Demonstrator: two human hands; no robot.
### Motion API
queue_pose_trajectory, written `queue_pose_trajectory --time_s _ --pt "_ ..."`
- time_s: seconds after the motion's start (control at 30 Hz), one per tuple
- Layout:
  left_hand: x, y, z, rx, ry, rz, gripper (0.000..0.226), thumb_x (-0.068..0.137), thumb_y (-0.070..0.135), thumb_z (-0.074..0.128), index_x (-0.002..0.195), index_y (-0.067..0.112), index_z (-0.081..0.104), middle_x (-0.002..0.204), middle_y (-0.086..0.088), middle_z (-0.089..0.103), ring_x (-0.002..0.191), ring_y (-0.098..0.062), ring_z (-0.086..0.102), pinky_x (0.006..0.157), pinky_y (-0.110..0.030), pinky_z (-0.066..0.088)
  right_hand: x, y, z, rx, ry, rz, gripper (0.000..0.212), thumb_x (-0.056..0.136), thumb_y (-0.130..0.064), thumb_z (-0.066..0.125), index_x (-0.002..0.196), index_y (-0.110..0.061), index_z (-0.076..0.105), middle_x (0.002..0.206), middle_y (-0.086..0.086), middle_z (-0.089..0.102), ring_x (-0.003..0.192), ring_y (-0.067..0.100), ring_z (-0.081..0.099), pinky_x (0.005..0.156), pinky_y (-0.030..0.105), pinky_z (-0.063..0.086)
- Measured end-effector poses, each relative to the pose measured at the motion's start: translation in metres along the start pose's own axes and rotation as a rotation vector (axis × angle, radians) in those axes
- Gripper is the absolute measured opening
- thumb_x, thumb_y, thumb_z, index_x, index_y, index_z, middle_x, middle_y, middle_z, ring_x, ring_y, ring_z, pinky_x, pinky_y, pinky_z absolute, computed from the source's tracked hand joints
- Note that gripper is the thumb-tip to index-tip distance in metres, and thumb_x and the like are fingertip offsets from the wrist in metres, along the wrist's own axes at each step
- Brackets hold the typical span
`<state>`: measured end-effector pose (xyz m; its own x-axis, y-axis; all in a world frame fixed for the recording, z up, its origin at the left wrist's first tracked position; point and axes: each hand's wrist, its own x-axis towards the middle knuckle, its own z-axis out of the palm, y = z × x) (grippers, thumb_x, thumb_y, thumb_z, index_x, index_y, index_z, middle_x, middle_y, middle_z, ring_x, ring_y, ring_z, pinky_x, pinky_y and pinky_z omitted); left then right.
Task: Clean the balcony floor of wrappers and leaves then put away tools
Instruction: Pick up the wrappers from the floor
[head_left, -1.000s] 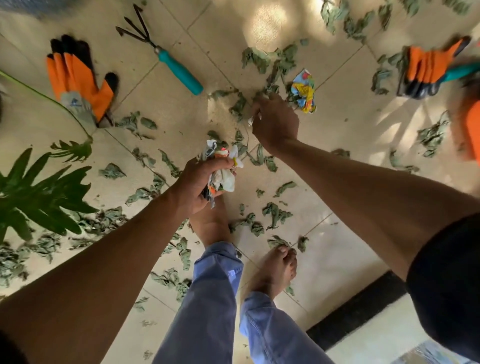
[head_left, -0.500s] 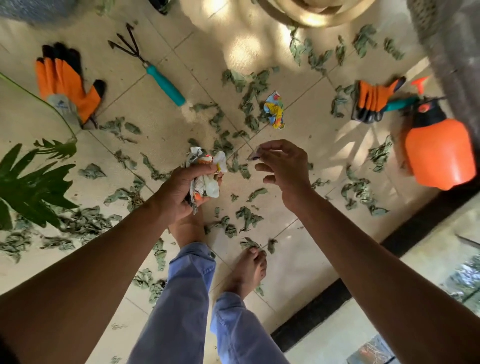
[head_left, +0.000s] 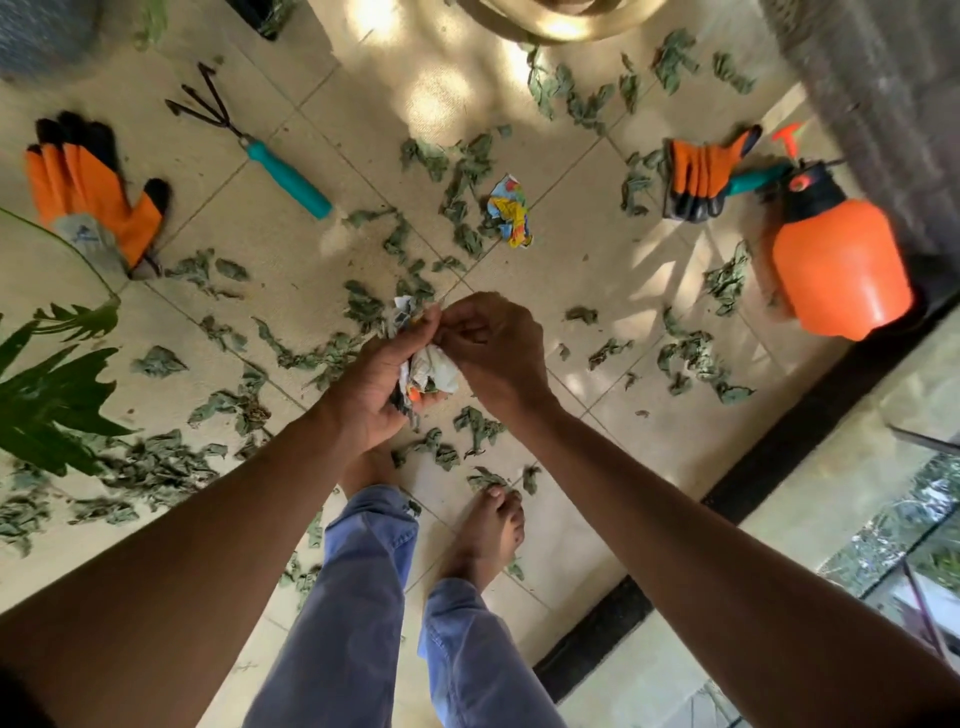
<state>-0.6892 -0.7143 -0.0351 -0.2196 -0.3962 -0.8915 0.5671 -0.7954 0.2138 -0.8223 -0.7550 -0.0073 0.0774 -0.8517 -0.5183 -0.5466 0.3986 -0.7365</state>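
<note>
1. Over the beige tiled balcony floor (head_left: 270, 249), the left hand (head_left: 374, 384) is curling its fingers round a crumpled bundle of white and printed wrappers (head_left: 428, 371), gripping it firmly above the bare feet
2. Beside it, the right hand (head_left: 493, 343) is meeting the left at the top of the bundle, fingertips pinched together against the wrappers; whether a separate scrap is sitting between them cannot be told
3. Farther out on the tiles, one crumpled multicoloured wrapper (head_left: 511, 210) is lying loose among the dried green leaves (head_left: 457, 182), well apart from both hands
4. More leaves are lying scattered across most of the floor, thickest at lower left
5. At upper left, a small black three-pronged hand rake with a teal handle (head_left: 260, 156) is lying flat, near an orange and black work glove (head_left: 88, 187) spread flat on the tile
6. At upper right, a second orange and black glove (head_left: 698, 176) is lying over a teal-handled tool (head_left: 753, 179), just beside an orange pump sprayer bottle with a black cap (head_left: 836, 260) lying on its side
7. At the left edge, broad green plant fronds (head_left: 47, 395) are reaching over the floor
</note>
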Motion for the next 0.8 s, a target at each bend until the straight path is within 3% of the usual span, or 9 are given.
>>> queue_pose_trajectory --time_s 0.17,0.23,0.33,0.43,0.53,0.63,0.8 --pt "0.008 0.007 -0.009 0.023 -0.042 -0.005 0.019 0.084 0.025 0.075 0.101 0.016 0.078 0.104 -0.009 0.075 0.098 -0.025 0.07 0.081 -0.034 0.052 0.017 -0.005 -0.016 0.379 -0.101 0.271 0.022 0.088 0.004 0.066 0.108 -0.006 0.061 0.084 0.018 0.076 0.071 0.027 0.075 0.067 0.045 0.065" --pt "0.014 0.013 -0.009 0.001 -0.008 0.002 0.009 0.082 0.019 0.075 0.09 0.015 0.077 0.091 -0.007 0.073 0.084 -0.021 0.067 0.075 -0.032 0.051 0.036 0.002 -0.018 0.221 0.024 0.225 0.024 0.09 0.0 0.063 0.108 -0.015 0.062 0.09 0.009 0.077 0.075 0.026 0.076 0.069 0.048 0.064" --pt "0.029 0.025 -0.013 0.036 -0.002 0.003 0.004 0.089 0.017 0.07 0.086 0.016 0.074 0.087 -0.004 0.069 0.08 -0.017 0.065 0.071 -0.029 0.051 0.088 0.026 -0.015 -0.266 0.231 0.09 0.036 0.086 -0.012 0.063 0.119 -0.027 0.061 0.104 -0.001 0.071 0.092 0.021 0.07 0.081 0.031 0.054" --pt "0.045 0.034 -0.025 0.114 -0.002 0.021 0.005 0.091 0.02 0.068 0.093 0.017 0.072 0.088 -0.002 0.068 0.081 -0.016 0.064 0.069 -0.027 0.052 0.144 0.043 -0.01 -0.569 0.071 0.025 0.051 0.09 -0.018 0.061 0.14 -0.03 0.053 0.129 0.013 0.058 0.117 0.032 0.055 0.094 0.037 0.046" --pt "0.051 0.035 -0.037 0.133 -0.008 0.012 0.007 0.092 0.02 0.069 0.096 0.018 0.073 0.089 -0.001 0.069 0.08 -0.015 0.065 0.072 -0.03 0.05 0.175 0.055 -0.006 -0.754 -0.055 0.025 0.05 0.096 -0.017 0.055 0.145 -0.028 0.051 0.139 0.015 0.05 0.124 0.036 0.051 0.099 0.047 0.048" --pt "0.047 0.029 -0.04 0.128 -0.001 -0.025 0.016 0.084 0.022 0.074 0.1 0.018 0.073 0.089 -0.001 0.071 0.08 -0.016 0.066 0.069 -0.028 0.051 0.173 0.065 -0.012 -0.81 0.034 0.021 0.048 0.096 -0.014 0.052 0.144 -0.015 0.049 0.132 0.015 0.054 0.114 0.037 0.058 0.087 0.045 0.05" --pt "0.031 0.014 -0.016 0.123 -0.038 -0.059 0.028 0.077 0.022 0.077 0.104 0.016 0.072 0.09 -0.003 0.071 0.08 -0.018 0.066 0.072 -0.03 0.05 0.148 0.067 -0.048 -0.645 0.253 0.13 0.038 0.095 -0.017 0.057 0.132 -0.01 0.057 0.127 0.013 0.06 0.113 0.032 0.06 0.092 0.038 0.047"
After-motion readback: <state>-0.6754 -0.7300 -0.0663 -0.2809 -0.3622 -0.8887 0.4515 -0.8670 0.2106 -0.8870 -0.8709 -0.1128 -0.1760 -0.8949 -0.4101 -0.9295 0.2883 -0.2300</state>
